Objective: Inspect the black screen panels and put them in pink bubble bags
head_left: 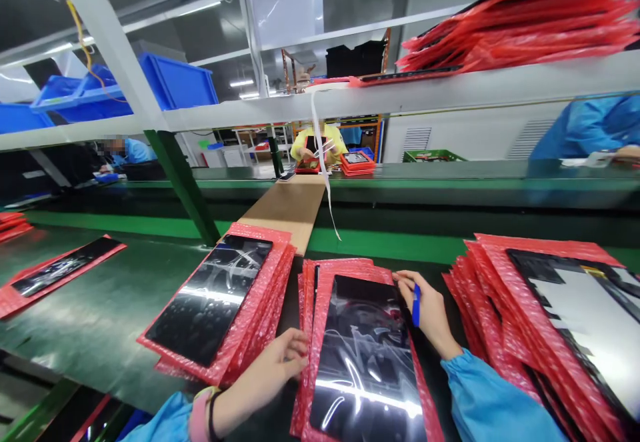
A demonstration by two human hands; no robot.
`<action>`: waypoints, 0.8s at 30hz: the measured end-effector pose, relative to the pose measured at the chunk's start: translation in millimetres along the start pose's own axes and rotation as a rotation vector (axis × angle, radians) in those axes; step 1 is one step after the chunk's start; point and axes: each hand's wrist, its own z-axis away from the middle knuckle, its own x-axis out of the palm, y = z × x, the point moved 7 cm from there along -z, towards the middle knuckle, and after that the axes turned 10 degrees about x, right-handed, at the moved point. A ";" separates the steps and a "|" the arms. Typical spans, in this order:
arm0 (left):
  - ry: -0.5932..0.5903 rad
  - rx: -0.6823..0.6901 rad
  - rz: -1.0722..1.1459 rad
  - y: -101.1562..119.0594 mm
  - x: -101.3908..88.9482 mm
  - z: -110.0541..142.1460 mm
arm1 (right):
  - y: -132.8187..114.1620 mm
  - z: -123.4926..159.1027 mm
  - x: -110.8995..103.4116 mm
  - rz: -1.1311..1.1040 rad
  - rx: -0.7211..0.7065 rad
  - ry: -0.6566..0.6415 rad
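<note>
Glossy dark-green surface (110, 309) carries red bubble-wrap piles. Right: tall red pile (483, 322) topped by a silver-backed rectangular panel (593, 315). Centre: glossy black rectangular panel (370, 362) lies flat on its red pile (313, 342), between the hands. Left hand (275, 365): fingers loosely spread, at that pile's left edge. Right hand (427, 309): closed on slim blue tool (416, 305), fingertips at the panel's upper right corner.

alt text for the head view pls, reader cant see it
Left hand and right hand, the latter with a blue tool, at either side of a glossy black panel on red bubble wrap. More red stacks left and right; beyond, a person in yellow.
</note>
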 end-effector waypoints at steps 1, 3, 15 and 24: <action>-0.016 -0.025 0.008 -4.6 2.0 2.3 | 0.0 0.0 4.3 -0.004 -0.006 -0.033; -0.027 -0.043 0.011 -13.8 5.8 5.5 | 0.5 -1.0 15.7 -0.029 -0.013 -0.093; 0.008 -0.222 0.192 -40.8 22.4 22.8 | 9.4 -13.1 55.6 -0.172 -0.009 0.003; 0.026 -0.241 0.263 -29.6 15.3 20.2 | 41.5 -26.8 -7.9 -0.159 0.083 0.079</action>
